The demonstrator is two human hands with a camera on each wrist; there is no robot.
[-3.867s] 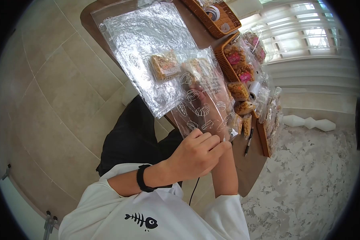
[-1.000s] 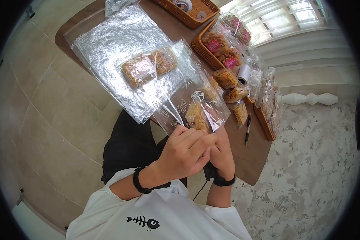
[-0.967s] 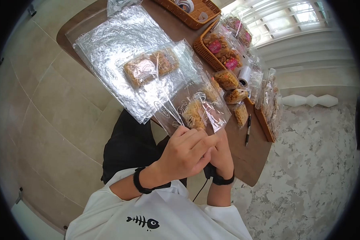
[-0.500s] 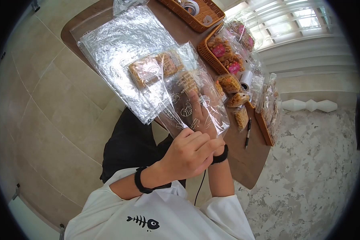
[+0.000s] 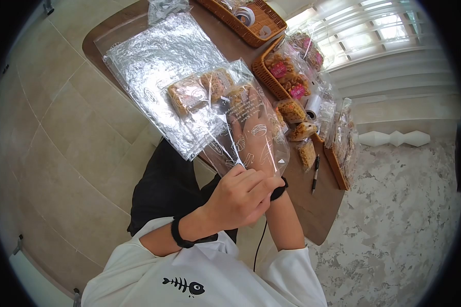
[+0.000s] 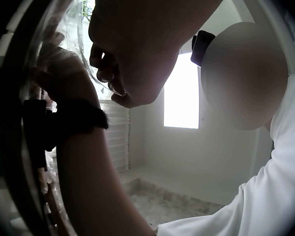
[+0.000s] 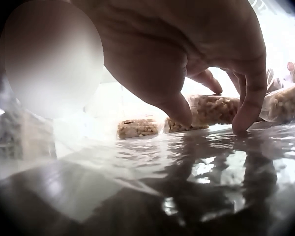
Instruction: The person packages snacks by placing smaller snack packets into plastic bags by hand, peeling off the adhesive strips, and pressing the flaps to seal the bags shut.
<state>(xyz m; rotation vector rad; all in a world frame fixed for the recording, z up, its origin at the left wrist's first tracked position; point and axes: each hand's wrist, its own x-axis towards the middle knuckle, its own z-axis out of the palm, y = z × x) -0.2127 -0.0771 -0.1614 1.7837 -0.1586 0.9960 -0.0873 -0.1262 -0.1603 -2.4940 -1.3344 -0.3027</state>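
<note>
Nearest, the left hand (image 5: 243, 197) pinches the mouth of one clear printed bag (image 5: 251, 140), holding it up so the right hand (image 5: 251, 130) can reach inside, fingers spread flat, pressing one snack bar (image 5: 239, 97) toward the bag's far end. Beyond, two more bars (image 5: 200, 92) lie in clear wrap on the foil sheet (image 5: 159, 56) over the tabletop (image 5: 312, 215), and two wicker baskets (image 5: 266, 77) stand farthest.

Head view: high above, facing steeply down over the person's chest onto the counter (image 5: 322, 210), wide fisheye, moderately far. Left wrist view: very close, from below the left hand (image 6: 137, 54), facing up toward a bright window. Right wrist view: near counter level, close under the right hand (image 7: 196, 54), facing forward. Head and right wrist views share the snack bar (image 5: 238, 97) (image 7: 211, 110) beyond that hand.
</note>
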